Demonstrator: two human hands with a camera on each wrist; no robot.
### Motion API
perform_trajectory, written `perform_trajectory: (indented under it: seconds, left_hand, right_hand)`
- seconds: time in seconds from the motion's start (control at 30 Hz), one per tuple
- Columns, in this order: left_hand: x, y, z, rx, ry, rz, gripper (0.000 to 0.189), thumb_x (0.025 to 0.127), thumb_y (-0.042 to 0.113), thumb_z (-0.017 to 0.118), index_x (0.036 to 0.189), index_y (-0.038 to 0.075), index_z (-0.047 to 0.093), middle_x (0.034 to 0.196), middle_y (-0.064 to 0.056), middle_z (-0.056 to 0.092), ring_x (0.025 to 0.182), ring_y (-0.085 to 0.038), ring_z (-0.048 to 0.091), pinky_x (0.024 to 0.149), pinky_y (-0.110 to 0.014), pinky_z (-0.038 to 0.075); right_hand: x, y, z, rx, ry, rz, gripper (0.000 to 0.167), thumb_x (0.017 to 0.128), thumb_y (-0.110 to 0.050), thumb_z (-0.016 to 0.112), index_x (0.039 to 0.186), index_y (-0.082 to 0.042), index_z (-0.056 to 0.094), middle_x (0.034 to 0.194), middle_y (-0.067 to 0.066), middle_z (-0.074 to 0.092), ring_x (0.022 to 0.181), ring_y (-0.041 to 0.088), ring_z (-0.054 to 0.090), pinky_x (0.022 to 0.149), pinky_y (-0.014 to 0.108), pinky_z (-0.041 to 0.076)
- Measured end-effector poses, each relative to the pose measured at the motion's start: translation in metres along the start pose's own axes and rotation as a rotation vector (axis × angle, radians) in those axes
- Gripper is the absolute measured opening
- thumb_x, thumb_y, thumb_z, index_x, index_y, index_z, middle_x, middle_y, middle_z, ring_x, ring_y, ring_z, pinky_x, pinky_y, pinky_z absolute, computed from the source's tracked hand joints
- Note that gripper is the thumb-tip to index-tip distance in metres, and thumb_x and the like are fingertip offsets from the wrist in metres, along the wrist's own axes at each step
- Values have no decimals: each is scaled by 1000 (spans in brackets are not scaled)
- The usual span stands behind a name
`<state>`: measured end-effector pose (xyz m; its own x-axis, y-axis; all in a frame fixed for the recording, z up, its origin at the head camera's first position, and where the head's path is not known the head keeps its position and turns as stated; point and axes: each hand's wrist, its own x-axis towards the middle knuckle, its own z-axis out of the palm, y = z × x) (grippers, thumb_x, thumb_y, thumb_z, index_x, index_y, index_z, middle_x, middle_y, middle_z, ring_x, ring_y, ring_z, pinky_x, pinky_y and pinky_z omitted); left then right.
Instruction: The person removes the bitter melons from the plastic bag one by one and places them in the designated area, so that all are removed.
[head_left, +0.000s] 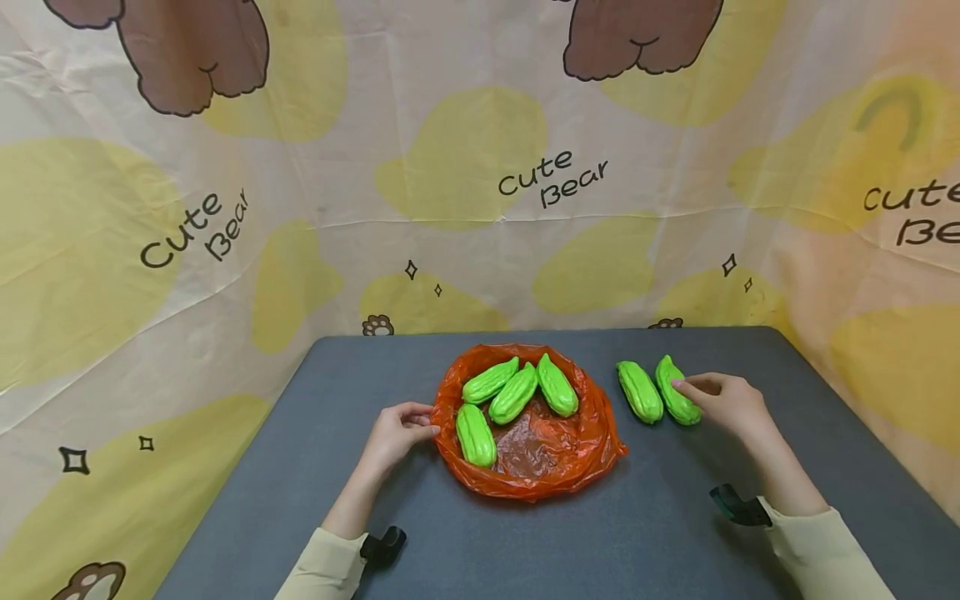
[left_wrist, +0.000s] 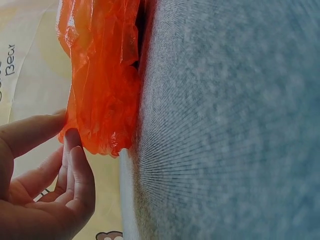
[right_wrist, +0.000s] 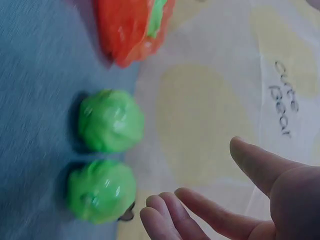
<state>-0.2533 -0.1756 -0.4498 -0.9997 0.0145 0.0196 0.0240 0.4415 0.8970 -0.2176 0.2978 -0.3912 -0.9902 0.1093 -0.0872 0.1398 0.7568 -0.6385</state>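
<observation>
Orange bag [head_left: 525, 487], 1: placed on desk [head_left: 562, 550]; pinched at its edge by left hand [head_left: 396, 435], best held steady. Bagged gourds [head_left: 513, 394], green, 4. Loose gourds [head_left: 640, 392], green, 2: laid right of bag; outer one best grasped around its middle. Right hand [head_left: 726, 402]: fingers parted, nothing gripped.

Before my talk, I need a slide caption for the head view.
Left hand pinches an orange-red bag containing four green vegetables; right hand hovers by two more on the table.

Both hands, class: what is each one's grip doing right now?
Left hand: closed, pinching the rim of the orange bag.
Right hand: open, holding nothing, by the rightmost green vegetable.
</observation>
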Motion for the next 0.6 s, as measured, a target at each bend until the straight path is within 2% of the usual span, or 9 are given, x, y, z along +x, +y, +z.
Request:
perform_trajectory:
  seconds: [0.17, 0.4, 0.53, 0.6]
  left_hand:
    - [-1, -1, 0, 4, -3, 3, 31, 76, 8, 77, 105, 1, 70, 84, -9, 68, 72, -15, 63, 65, -26, 51]
    - [-1, -1, 0, 2, -3, -7, 31, 76, 9, 78, 106, 1, 70, 84, -10, 67, 73, -16, 63, 66, -28, 52]
    - [-1, -1, 0, 0, -3, -6, 31, 76, 8, 78, 106, 1, 69, 84, -10, 67, 72, -16, 63, 66, -29, 53]
    - [-1, -1, 1, -2, -3, -4, 31, 76, 7, 78, 105, 1, 69, 84, -9, 67, 72, -16, 63, 66, -28, 53]
  right_hand:
    - [-4, -16, 4, 0, 0, -54, 76, 89, -61, 50, 132, 3, 51, 126, 28, 55, 91, 31, 65, 74, 42, 51]
    - [-6, -37, 14, 7, 11, -118, 68, 91, -56, 51, 129, 0, 56, 124, 26, 58, 103, 38, 59, 78, 45, 50]
    - [-5, -45, 21, 15, 14, -144, 64, 91, -53, 53, 127, 0, 57, 122, 25, 59, 94, 32, 64, 74, 41, 51]
    - [-5, -50, 26, 22, 12, -156, 63, 91, -53, 54, 126, 0, 58, 122, 24, 60, 96, 32, 63, 74, 41, 51]
